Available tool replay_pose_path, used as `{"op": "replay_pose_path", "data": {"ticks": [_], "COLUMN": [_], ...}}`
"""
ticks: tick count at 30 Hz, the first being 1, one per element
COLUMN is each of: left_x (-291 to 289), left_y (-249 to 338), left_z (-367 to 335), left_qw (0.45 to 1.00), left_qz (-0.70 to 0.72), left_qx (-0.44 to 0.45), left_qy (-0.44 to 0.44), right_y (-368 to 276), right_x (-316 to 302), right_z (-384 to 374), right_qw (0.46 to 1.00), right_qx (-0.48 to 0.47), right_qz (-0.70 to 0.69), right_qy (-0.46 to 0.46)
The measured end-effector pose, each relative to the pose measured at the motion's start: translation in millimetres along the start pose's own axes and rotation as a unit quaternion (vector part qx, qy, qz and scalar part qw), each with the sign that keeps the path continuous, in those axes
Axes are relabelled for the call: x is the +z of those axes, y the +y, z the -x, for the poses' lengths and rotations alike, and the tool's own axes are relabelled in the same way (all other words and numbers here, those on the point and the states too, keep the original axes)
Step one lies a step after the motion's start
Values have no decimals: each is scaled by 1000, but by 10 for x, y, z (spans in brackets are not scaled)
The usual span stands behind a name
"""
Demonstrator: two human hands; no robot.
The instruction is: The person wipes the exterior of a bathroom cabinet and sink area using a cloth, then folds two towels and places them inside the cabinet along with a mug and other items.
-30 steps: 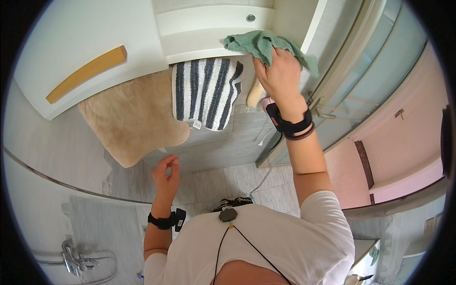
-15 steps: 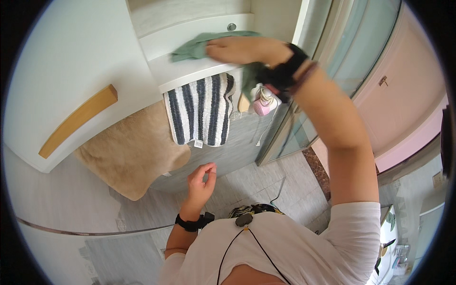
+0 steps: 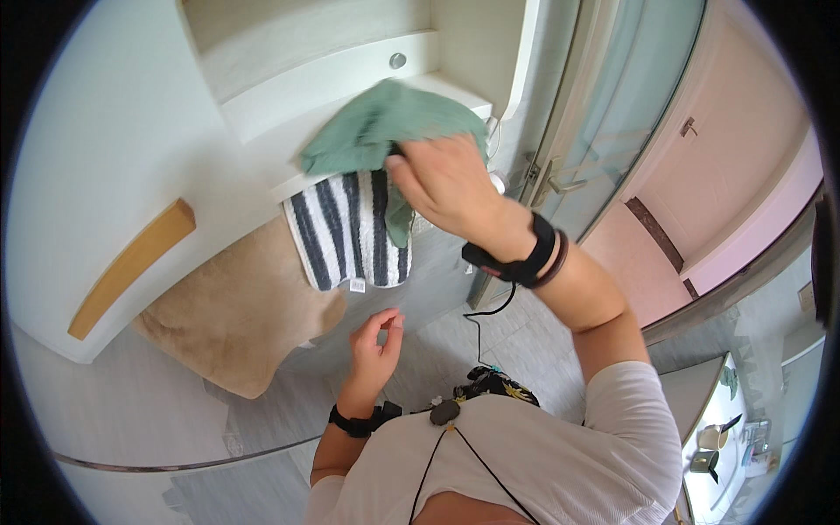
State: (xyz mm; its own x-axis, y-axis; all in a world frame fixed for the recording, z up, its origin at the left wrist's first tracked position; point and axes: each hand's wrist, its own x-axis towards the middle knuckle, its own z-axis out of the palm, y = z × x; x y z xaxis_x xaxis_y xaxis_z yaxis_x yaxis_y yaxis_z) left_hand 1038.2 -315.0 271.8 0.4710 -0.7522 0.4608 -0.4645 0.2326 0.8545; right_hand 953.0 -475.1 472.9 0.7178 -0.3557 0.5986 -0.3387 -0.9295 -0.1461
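Observation:
My right hand [image 3: 451,185] is closed on a green cloth [image 3: 385,122], which is smeared by motion. The cloth lies bunched over the front of a white shelf [image 3: 293,105], one tail hanging in front of a striped dark-and-white towel [image 3: 337,236]. Its fingertips are partly hidden against the cloth. Lower down, in front of my body, my left hand [image 3: 374,354] is held up with fingers curled toward the thumb and nothing visible in it. Both wrists wear black bands.
A tan plush mat [image 3: 254,297] hangs left of the towel, below a white cabinet door with a wooden handle [image 3: 131,267]. To the right stands a glass door with a metal handle [image 3: 564,185]; a pink door [image 3: 744,149] is beyond it.
My right hand has come down and nearer from the shelf, with the green cloth gathering and spreading over the shelf's front edge. My left hand stays much the same.

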Motion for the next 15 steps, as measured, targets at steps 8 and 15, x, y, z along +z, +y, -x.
{"op": "replay_pose_path", "data": {"ticks": [8,15], "left_x": [346,855], "left_y": [626,1574], "left_z": [-608,-1571], "left_qw": [964,848], "left_qz": [-142,-331], "left_qx": [222,400], "left_qy": [36,103], "right_y": [1134,1196], "right_x": [-171,-521], "right_z": [202,-410], "right_qw": [852,732], "right_qx": [23,-131], "right_qz": [-405,-656], "right_qy": [332,130]}}
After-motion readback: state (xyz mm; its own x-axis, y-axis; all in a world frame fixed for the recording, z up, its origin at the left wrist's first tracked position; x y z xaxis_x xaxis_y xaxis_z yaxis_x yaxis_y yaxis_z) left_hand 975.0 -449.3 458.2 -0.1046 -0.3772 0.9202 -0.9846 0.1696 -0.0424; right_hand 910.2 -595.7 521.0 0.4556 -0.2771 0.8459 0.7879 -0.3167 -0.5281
